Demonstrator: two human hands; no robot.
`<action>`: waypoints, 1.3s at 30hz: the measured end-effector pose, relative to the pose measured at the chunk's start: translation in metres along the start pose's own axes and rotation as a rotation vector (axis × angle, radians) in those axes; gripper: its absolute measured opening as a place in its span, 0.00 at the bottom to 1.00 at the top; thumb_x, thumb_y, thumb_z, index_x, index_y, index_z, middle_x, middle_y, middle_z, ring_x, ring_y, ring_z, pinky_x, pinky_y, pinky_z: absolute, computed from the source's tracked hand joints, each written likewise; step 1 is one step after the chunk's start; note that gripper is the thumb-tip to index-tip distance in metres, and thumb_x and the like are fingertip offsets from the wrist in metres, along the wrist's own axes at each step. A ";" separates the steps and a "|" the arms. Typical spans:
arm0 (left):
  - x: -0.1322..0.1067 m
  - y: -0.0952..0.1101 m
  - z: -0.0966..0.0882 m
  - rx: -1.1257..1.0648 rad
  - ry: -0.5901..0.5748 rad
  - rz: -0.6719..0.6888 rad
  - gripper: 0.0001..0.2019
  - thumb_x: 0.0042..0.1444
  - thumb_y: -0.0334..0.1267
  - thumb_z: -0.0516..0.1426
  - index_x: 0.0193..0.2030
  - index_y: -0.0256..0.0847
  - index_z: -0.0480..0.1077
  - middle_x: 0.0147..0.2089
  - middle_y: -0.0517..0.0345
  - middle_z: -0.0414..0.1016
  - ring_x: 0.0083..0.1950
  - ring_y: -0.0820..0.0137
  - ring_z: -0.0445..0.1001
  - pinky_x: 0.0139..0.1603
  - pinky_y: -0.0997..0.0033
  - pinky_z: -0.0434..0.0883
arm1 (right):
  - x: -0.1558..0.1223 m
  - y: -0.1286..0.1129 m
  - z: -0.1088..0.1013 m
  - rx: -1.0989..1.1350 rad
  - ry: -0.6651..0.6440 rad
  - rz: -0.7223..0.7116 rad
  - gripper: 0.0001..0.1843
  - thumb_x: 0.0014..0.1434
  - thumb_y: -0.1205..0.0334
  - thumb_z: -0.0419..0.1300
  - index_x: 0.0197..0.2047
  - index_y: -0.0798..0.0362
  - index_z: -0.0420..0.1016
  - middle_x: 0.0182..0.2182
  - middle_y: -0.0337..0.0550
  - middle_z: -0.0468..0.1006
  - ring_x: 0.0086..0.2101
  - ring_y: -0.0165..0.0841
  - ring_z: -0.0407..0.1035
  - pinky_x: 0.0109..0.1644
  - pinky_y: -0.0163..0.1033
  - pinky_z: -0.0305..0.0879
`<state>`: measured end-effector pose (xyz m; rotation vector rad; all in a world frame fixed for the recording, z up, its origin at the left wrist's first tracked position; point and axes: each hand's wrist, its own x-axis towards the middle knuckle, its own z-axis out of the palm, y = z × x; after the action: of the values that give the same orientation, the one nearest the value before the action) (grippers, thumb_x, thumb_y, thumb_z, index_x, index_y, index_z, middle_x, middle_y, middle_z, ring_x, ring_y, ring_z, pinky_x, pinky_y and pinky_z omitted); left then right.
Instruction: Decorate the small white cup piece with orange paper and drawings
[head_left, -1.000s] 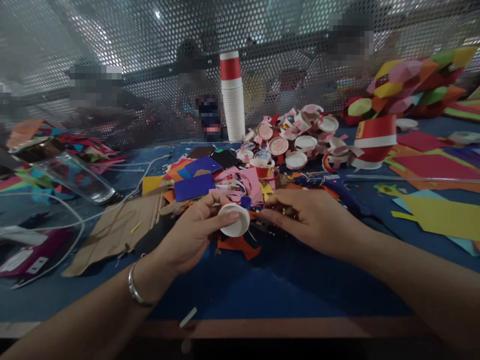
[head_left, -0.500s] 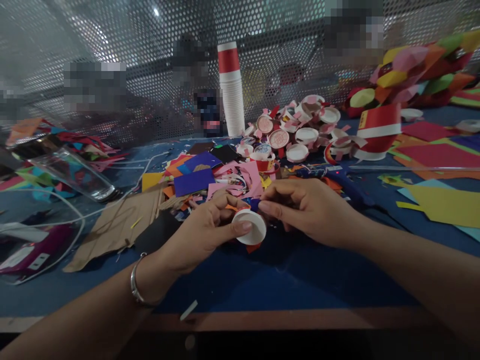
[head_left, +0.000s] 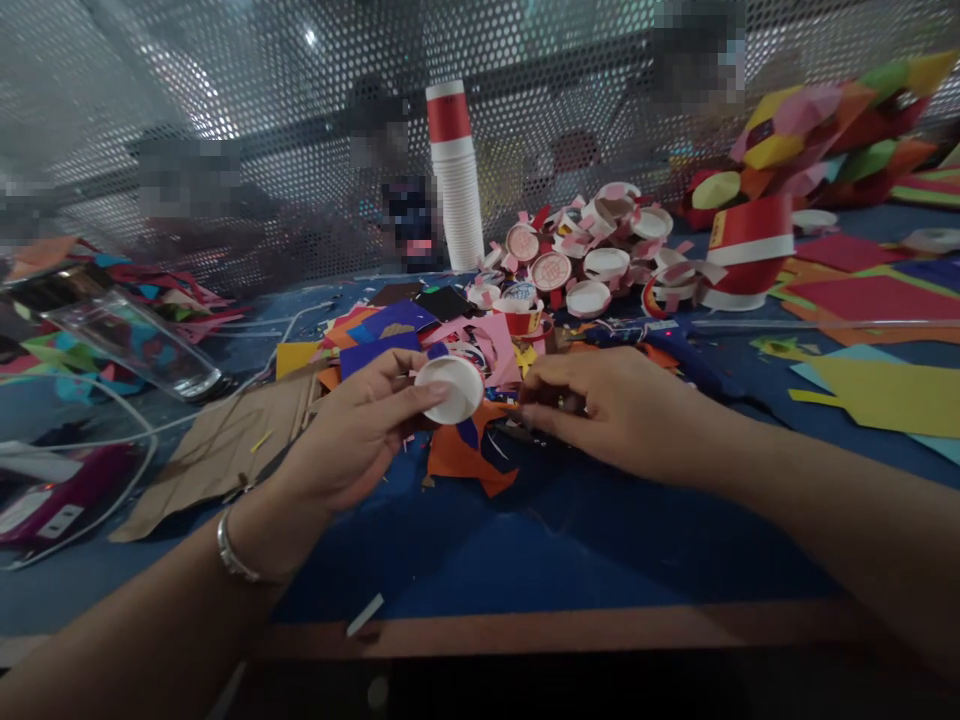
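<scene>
Shifted leftward and farther from the near edge than half a second ago, the white cut-off cup base point(head_left: 465, 384) is now apart from the right hand point(head_left: 630, 415). The left hand point(head_left: 352, 425) holds it above the middle of the tabletop point(head_left: 585, 545), thumb on its face, fingers behind. Fingers of the right hand are bent, with only a narrow gap to the thumb; whether they pinch anything, I cannot tell. Beneath lies an orange paper scrap point(head_left: 454, 460), with pink paper point(head_left: 493, 348) just beyond. Toward the far edge stand a stack of paper cups point(head_left: 463, 205) and, right of it, a heap of cup bases point(head_left: 551, 270), beside a red-and-white cup point(head_left: 754, 240). A blue glue gun point(head_left: 694, 360) lies behind the right hand. Toward the left edge are a cardboard sheet point(head_left: 225, 455) and a purple power strip point(head_left: 86, 490); yellow paper point(head_left: 892, 402) lies toward the right edge.
</scene>
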<state>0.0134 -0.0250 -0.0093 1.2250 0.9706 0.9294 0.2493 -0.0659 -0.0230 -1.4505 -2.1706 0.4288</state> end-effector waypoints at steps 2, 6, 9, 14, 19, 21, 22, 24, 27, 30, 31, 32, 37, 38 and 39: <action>0.003 0.004 -0.004 0.022 0.043 0.003 0.18 0.49 0.31 0.71 0.46 0.39 0.73 0.43 0.56 0.82 0.39 0.70 0.79 0.36 0.75 0.75 | 0.000 0.001 0.002 -0.112 -0.095 0.012 0.07 0.65 0.57 0.62 0.38 0.50 0.77 0.33 0.41 0.82 0.31 0.35 0.72 0.33 0.39 0.57; 0.004 0.012 -0.011 0.039 0.054 0.047 0.22 0.49 0.29 0.70 0.50 0.40 0.71 0.46 0.54 0.82 0.41 0.68 0.81 0.34 0.75 0.76 | -0.001 0.004 0.007 -0.228 -0.156 -0.016 0.06 0.62 0.59 0.63 0.34 0.51 0.73 0.32 0.43 0.81 0.32 0.37 0.71 0.33 0.40 0.55; 0.000 0.016 -0.014 0.106 -0.055 0.027 0.25 0.50 0.30 0.71 0.53 0.41 0.69 0.45 0.53 0.83 0.38 0.68 0.81 0.33 0.75 0.77 | -0.001 0.005 0.009 -0.253 -0.152 -0.010 0.07 0.61 0.59 0.62 0.32 0.51 0.72 0.32 0.45 0.80 0.32 0.39 0.71 0.33 0.40 0.53; -0.010 0.007 -0.010 0.282 -0.406 -0.074 0.25 0.56 0.36 0.69 0.57 0.44 0.66 0.42 0.52 0.84 0.37 0.66 0.82 0.34 0.73 0.77 | 0.001 0.004 0.004 -0.202 -0.116 0.035 0.08 0.60 0.59 0.61 0.30 0.50 0.74 0.27 0.42 0.79 0.27 0.35 0.70 0.31 0.39 0.55; -0.018 -0.009 0.004 0.395 -0.470 -0.019 0.24 0.57 0.41 0.69 0.57 0.45 0.67 0.39 0.57 0.78 0.38 0.65 0.81 0.37 0.69 0.78 | 0.005 0.006 -0.004 -0.132 -0.029 0.051 0.07 0.56 0.62 0.61 0.27 0.51 0.73 0.24 0.39 0.78 0.26 0.32 0.69 0.30 0.37 0.56; -0.018 -0.011 0.005 0.461 -0.451 0.004 0.23 0.60 0.45 0.67 0.59 0.45 0.68 0.38 0.57 0.77 0.35 0.65 0.80 0.34 0.69 0.77 | 0.006 0.007 -0.006 -0.110 0.000 0.048 0.07 0.55 0.63 0.61 0.26 0.51 0.73 0.23 0.37 0.77 0.25 0.31 0.68 0.30 0.37 0.57; -0.017 -0.010 0.004 0.524 -0.420 0.044 0.23 0.61 0.47 0.65 0.60 0.45 0.68 0.37 0.56 0.78 0.35 0.65 0.80 0.33 0.69 0.76 | 0.006 0.008 -0.007 -0.101 0.015 0.049 0.06 0.55 0.63 0.61 0.26 0.51 0.73 0.23 0.37 0.77 0.24 0.31 0.68 0.30 0.37 0.57; -0.011 -0.008 -0.002 0.693 -0.322 0.178 0.22 0.64 0.50 0.62 0.61 0.44 0.72 0.37 0.55 0.80 0.33 0.66 0.78 0.33 0.69 0.73 | 0.006 0.009 -0.008 -0.084 0.050 0.050 0.06 0.55 0.64 0.61 0.27 0.51 0.73 0.22 0.36 0.76 0.24 0.30 0.67 0.30 0.37 0.57; 0.002 -0.005 -0.017 0.805 -0.148 0.340 0.16 0.67 0.48 0.58 0.56 0.47 0.79 0.49 0.52 0.82 0.41 0.64 0.77 0.40 0.69 0.70 | 0.006 0.011 -0.011 -0.048 0.101 0.055 0.06 0.55 0.64 0.61 0.26 0.51 0.72 0.22 0.35 0.75 0.23 0.29 0.65 0.30 0.37 0.57; 0.014 -0.006 -0.028 0.911 -0.155 0.369 0.15 0.61 0.46 0.64 0.53 0.48 0.82 0.48 0.53 0.82 0.37 0.65 0.72 0.40 0.68 0.67 | 0.005 0.011 -0.014 -0.003 0.192 0.077 0.07 0.56 0.63 0.61 0.26 0.51 0.72 0.20 0.35 0.73 0.22 0.29 0.64 0.29 0.38 0.56; 0.016 -0.007 -0.030 0.930 -0.172 0.369 0.15 0.59 0.46 0.66 0.51 0.48 0.82 0.47 0.53 0.81 0.37 0.64 0.71 0.40 0.67 0.67 | 0.005 0.011 -0.016 0.013 0.233 0.083 0.07 0.57 0.63 0.61 0.27 0.51 0.72 0.20 0.35 0.72 0.22 0.29 0.64 0.29 0.38 0.56; 0.017 -0.008 -0.030 0.946 -0.184 0.377 0.15 0.56 0.46 0.68 0.50 0.48 0.82 0.47 0.53 0.81 0.39 0.62 0.71 0.42 0.65 0.67 | 0.004 0.011 -0.018 0.041 0.280 0.088 0.07 0.57 0.63 0.61 0.27 0.50 0.71 0.19 0.35 0.71 0.22 0.29 0.63 0.28 0.38 0.56; 0.020 -0.014 -0.027 0.977 -0.193 0.416 0.17 0.47 0.48 0.72 0.43 0.47 0.82 0.44 0.52 0.79 0.50 0.53 0.68 0.59 0.56 0.61 | 0.003 0.012 -0.024 0.233 0.528 0.129 0.10 0.59 0.62 0.60 0.27 0.49 0.69 0.20 0.38 0.70 0.22 0.32 0.65 0.26 0.39 0.57; 0.020 -0.014 -0.027 0.981 -0.197 0.420 0.16 0.46 0.48 0.73 0.41 0.46 0.81 0.43 0.52 0.78 0.49 0.53 0.68 0.59 0.55 0.60 | 0.003 0.012 -0.025 0.268 0.568 0.143 0.10 0.60 0.62 0.60 0.27 0.49 0.68 0.21 0.38 0.70 0.22 0.32 0.66 0.26 0.39 0.59; 0.020 -0.015 -0.026 0.985 -0.199 0.422 0.16 0.46 0.47 0.73 0.39 0.46 0.81 0.41 0.52 0.77 0.48 0.54 0.68 0.59 0.55 0.60 | 0.003 0.013 -0.025 0.295 0.594 0.153 0.10 0.60 0.62 0.60 0.27 0.49 0.68 0.21 0.38 0.70 0.23 0.33 0.68 0.26 0.39 0.61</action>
<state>-0.0042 0.0003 -0.0276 2.3734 1.0545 0.6046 0.2726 -0.0579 -0.0080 -1.3639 -1.4705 0.3028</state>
